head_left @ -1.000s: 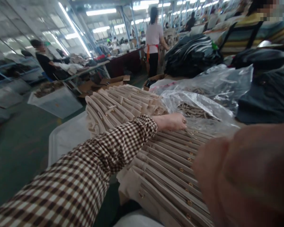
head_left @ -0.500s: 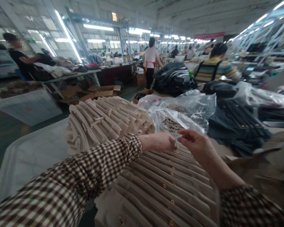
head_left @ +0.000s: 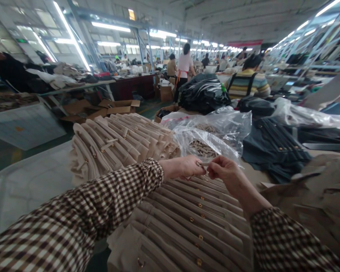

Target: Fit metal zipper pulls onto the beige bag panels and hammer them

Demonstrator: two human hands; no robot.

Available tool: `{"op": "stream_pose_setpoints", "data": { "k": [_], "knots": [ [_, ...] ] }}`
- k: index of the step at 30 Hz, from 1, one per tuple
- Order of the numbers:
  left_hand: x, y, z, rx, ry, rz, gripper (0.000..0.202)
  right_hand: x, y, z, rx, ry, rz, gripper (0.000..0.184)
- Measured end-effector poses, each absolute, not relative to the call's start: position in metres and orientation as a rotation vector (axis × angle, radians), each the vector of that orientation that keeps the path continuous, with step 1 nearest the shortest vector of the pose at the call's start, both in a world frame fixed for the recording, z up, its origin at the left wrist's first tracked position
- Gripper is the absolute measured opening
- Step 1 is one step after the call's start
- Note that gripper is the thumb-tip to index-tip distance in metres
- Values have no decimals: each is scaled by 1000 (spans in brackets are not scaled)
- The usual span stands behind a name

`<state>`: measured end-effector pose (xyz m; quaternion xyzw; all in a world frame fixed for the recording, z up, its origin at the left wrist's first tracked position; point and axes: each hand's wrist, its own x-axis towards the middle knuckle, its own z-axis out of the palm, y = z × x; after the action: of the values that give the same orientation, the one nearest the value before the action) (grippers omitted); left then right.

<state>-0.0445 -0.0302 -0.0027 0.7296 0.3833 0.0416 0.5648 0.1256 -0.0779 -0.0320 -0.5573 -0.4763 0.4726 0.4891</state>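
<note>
Both hands are close together just above the pile of beige garments (head_left: 192, 223). The left hand (head_left: 183, 168) and the right hand (head_left: 222, 170) are narrow, and they pinch one small metal piece (head_left: 200, 164) between the fingers. Behind the hands, on the far side of the pile, lies a clear plastic bag (head_left: 229, 126) with small beige strips (head_left: 202, 148) inside.
</note>
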Motion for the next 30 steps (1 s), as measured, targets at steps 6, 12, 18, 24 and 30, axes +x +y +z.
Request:
{"op": "stream_pose_setpoints", "data": {
  "k": [6, 12, 18, 24, 30],
  "knots": [
    [-47, -28, -2, 1695, 980, 99, 25, 121, -84, -36, -1328, -1158, 1223, 28],
    [-49, -19, -12, 1947, 985, 7, 19, 122, -85, -54, -1495, -1365, 1215, 27],
    [-38, -14, -16, 2173, 1008, -76, 17, 137, -82, -74, -1780, -1744, 900, 30],
    [-30, -18, -21, 2333, 1007, -138, 14, 140, -87, -80, -1840, -1918, 758, 18],
    [-29, -16, -31, 2397, 1004, -125, 18, 129, -95, -62, -2014, -2086, 563, 22]
  ]
}}
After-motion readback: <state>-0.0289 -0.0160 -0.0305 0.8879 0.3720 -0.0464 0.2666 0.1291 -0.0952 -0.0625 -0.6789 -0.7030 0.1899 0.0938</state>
